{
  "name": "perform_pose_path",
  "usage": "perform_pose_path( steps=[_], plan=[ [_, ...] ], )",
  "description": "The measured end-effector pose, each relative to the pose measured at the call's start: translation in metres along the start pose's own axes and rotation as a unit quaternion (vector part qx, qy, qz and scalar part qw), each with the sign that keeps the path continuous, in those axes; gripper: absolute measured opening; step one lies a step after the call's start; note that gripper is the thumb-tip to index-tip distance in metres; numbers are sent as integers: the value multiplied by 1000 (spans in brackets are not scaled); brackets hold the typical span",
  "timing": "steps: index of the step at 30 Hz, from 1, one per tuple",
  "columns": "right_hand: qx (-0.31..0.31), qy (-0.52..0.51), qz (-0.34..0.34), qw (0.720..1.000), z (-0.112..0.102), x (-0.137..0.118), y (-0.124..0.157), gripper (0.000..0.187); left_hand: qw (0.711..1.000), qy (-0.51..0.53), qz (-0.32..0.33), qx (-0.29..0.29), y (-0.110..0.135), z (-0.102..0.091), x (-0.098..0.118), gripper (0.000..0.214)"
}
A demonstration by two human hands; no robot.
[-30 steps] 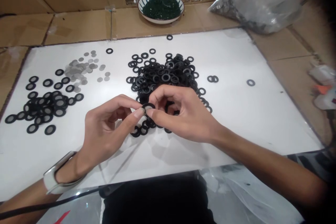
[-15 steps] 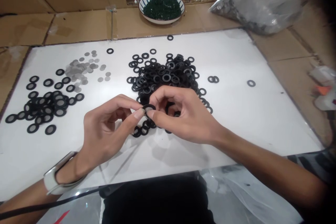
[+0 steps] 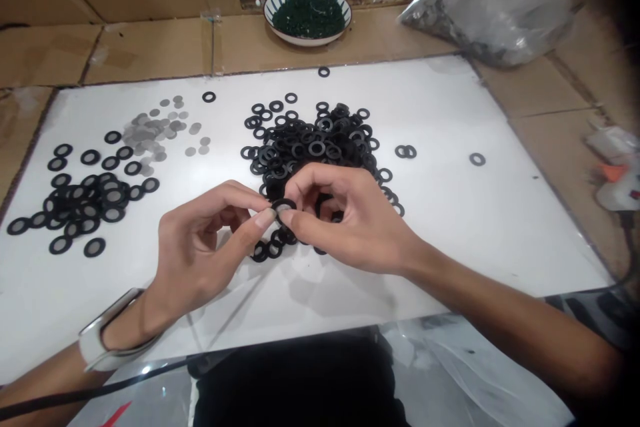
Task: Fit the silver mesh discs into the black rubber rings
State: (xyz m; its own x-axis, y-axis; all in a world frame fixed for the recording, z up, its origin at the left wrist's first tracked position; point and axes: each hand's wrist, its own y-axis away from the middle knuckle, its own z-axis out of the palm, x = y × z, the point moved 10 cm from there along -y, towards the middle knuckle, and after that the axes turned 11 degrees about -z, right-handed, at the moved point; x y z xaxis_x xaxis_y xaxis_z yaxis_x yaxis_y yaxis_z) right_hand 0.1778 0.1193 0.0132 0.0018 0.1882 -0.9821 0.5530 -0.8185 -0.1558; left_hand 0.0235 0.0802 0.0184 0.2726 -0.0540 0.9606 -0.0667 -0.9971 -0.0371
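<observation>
My left hand (image 3: 203, 247) and my right hand (image 3: 350, 220) meet above the near middle of the white board (image 3: 475, 227). Together their thumbs and forefingers pinch one black rubber ring (image 3: 283, 204). Just behind the hands lies a big heap of plain black rings (image 3: 310, 143). At the left sits a smaller heap of black rings with grey mesh centres (image 3: 83, 203). Loose grey mesh discs (image 3: 155, 130) lie behind that heap. A white band is on my left wrist.
A bowl of dark green bits (image 3: 307, 13) stands on the cardboard beyond the board. A clear plastic bag (image 3: 500, 7) of parts lies at the back right. Stray rings (image 3: 477, 159) dot the board's right half. Small items (image 3: 617, 173) sit at the right edge.
Almost nothing has changed: both hands stay pinched on the same ring, with only a slight shift of the view.
</observation>
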Motion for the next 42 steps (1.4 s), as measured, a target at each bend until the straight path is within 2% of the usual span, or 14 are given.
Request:
perform_pose_path(
  steps=[15, 42],
  plan=[
    [-13, 8, 2, 1000, 3, -2, 0, 10, 1000, -4, 8, 10, 2, -2, 1, 10],
    [23, 10, -12, 1000, -3, -3, 1, 10, 999, -19, 25, 7, 3, -3, 4, 11]
  ],
)
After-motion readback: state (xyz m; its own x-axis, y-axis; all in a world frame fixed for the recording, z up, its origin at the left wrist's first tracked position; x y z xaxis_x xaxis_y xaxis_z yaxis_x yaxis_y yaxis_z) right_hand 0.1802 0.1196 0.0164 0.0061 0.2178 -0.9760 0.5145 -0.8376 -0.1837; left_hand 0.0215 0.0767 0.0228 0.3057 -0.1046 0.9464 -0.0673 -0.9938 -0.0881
